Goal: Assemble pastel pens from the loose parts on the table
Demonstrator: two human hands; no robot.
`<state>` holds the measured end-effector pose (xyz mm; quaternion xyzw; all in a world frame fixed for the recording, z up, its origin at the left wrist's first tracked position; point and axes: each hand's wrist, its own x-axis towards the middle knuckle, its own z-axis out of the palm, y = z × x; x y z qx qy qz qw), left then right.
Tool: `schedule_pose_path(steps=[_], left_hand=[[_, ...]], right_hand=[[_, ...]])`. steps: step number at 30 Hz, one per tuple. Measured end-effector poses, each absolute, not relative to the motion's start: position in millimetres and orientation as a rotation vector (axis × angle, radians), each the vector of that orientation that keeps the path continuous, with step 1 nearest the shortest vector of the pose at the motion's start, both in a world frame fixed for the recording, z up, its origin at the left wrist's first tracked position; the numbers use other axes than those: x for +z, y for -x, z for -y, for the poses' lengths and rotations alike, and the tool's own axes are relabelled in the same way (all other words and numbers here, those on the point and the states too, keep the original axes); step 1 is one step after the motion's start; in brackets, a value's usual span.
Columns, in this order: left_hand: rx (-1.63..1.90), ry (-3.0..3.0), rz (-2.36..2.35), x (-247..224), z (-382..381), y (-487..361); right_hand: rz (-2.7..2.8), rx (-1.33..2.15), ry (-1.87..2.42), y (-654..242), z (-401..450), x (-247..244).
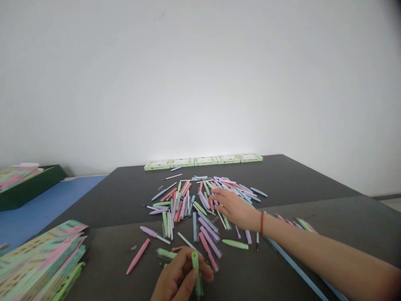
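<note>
My left hand (pixel 180 274) is closed round a light-green pen barrel (pixel 195 261), held upright with its hollow end facing up. Stretched over the pile, my right hand (pixel 236 207) has its fingers apart above several pen parts; I cannot tell whether the fingertips touch any. Pink, purple, blue and green pen pieces and thin white refills lie loose in the middle of the table. Close to my left hand are a pink barrel (pixel 208 251), a purple barrel (pixel 210 243) and a pink pen piece (pixel 138 256).
Several pale-green boxes (pixel 205 161) line the table's (pixel 125 184) far edge. Stacked printed cartons (pixel 40 259) sit at the left front, with a dark-green box (pixel 31 188) beyond them. A long blue strip (pixel 297 267) runs under my right forearm, near more pens (pixel 303 224).
</note>
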<state>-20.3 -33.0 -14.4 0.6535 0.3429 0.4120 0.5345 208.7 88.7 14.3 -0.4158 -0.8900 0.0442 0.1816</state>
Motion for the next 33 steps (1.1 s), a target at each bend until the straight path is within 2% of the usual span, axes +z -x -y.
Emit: schedule_pose_path(steps=[6, 15, 24, 33], left_hand=[[0.972, -1.594, -0.795, -10.1, 34.9, 15.3], [1.001, -1.553, -0.805, -8.0, 36.0, 17.0], [1.039, -1.576, -0.764, -3.2, 36.8, 12.2], [1.011, -1.625, -0.761, -0.5, 38.0, 14.6]], right_hand=[[2.676, 0.060, 1.231, -251.5, -87.9, 18.0], [2.959, -0.113, 1.071, -191.9, -117.5, 16.2], [3.091, -0.257, 0.999, -183.0, -114.2, 24.2], [3.063, -0.114, 1.043, -173.5, -112.6, 22.8]])
